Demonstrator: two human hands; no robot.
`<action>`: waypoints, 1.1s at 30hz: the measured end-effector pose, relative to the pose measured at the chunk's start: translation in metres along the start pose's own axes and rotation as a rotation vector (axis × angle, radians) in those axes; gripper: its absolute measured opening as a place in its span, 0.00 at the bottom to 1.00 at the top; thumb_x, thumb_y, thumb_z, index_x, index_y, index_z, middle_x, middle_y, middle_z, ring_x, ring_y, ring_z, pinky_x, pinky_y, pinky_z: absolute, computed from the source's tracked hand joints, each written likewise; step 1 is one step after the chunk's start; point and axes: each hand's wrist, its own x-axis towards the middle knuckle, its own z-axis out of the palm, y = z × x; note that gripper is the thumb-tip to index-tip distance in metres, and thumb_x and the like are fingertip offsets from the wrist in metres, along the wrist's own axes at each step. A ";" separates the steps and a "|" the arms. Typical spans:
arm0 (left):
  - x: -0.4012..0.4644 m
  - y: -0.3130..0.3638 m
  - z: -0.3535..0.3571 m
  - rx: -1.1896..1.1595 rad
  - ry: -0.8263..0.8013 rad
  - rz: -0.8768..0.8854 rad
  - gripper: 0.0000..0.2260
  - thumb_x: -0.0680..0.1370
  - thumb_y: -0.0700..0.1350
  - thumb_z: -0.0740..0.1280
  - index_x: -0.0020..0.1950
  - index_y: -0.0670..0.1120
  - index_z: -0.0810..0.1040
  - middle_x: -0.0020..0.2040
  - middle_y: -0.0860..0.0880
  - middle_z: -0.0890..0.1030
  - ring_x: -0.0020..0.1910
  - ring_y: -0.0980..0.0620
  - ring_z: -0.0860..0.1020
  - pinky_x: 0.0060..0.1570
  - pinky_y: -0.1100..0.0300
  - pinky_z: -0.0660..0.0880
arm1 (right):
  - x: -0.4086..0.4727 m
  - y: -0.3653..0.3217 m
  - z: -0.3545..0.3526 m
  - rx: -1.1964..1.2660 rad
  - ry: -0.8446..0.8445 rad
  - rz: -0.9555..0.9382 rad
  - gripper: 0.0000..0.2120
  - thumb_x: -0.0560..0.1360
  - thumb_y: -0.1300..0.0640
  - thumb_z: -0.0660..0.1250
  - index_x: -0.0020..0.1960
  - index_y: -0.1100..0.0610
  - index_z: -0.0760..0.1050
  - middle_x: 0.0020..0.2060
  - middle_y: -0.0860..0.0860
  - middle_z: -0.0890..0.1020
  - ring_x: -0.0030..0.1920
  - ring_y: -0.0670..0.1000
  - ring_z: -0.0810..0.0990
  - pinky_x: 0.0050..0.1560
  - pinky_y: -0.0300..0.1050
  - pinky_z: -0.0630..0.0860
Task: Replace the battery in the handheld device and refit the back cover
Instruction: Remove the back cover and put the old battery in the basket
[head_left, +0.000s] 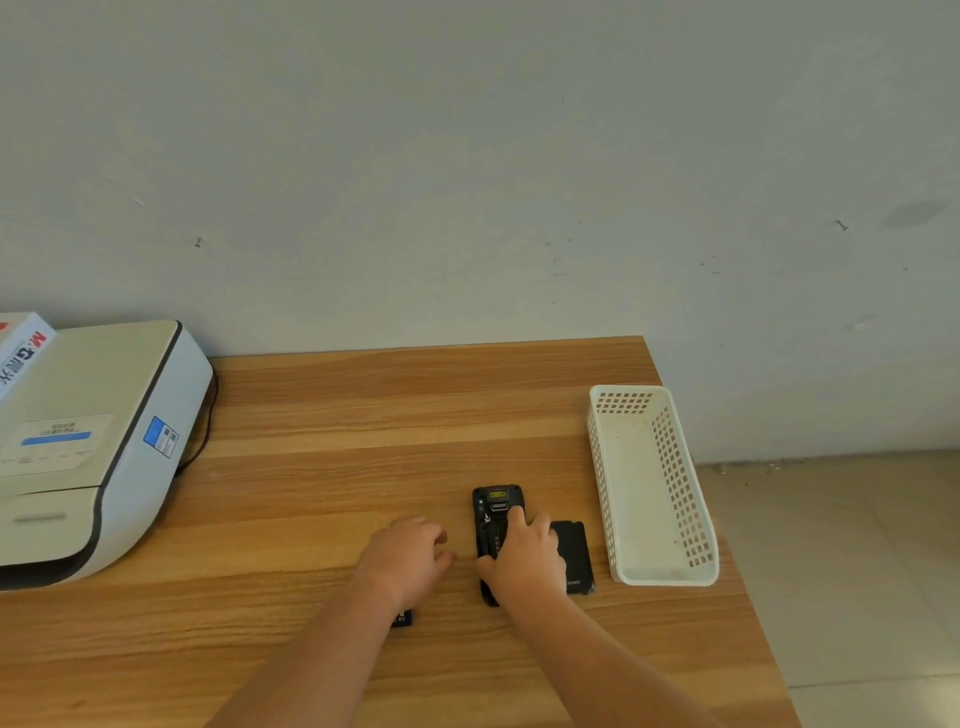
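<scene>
Filling the lower frame, a wooden surface (363, 415) carries everything; the device (496, 512) serves as landmark. Far left of it sits a printer (104, 441), to its right a white basket (649, 488). Lying face down with its back open, the device is grasped by the right hand (524, 558), thumb and fingers curled around its sides. Just left of it, the left hand (408, 553) rests loosely curled, holding nothing. A black cover (574, 556) lies just right of it; a small black item (402, 618) peeks out lower left, under the left wrist.
</scene>
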 end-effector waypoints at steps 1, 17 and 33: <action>0.001 0.001 -0.001 -0.001 0.002 0.001 0.20 0.81 0.57 0.59 0.68 0.49 0.74 0.63 0.51 0.77 0.62 0.52 0.74 0.60 0.55 0.73 | 0.000 0.000 -0.002 0.015 0.013 -0.003 0.28 0.72 0.48 0.68 0.67 0.52 0.61 0.60 0.54 0.66 0.60 0.55 0.68 0.56 0.51 0.75; 0.005 0.044 -0.009 -0.043 0.021 0.029 0.15 0.81 0.56 0.57 0.62 0.51 0.76 0.55 0.54 0.78 0.56 0.54 0.75 0.57 0.56 0.72 | 0.008 0.041 -0.115 0.160 0.328 -0.049 0.26 0.71 0.47 0.67 0.64 0.52 0.63 0.57 0.52 0.66 0.52 0.51 0.66 0.51 0.49 0.74; 0.003 0.057 0.005 -0.066 0.018 -0.009 0.14 0.81 0.56 0.59 0.61 0.52 0.77 0.56 0.54 0.78 0.55 0.54 0.75 0.57 0.58 0.73 | 0.038 0.108 -0.121 0.027 0.238 0.078 0.27 0.72 0.49 0.70 0.67 0.53 0.63 0.65 0.56 0.67 0.60 0.56 0.72 0.53 0.50 0.78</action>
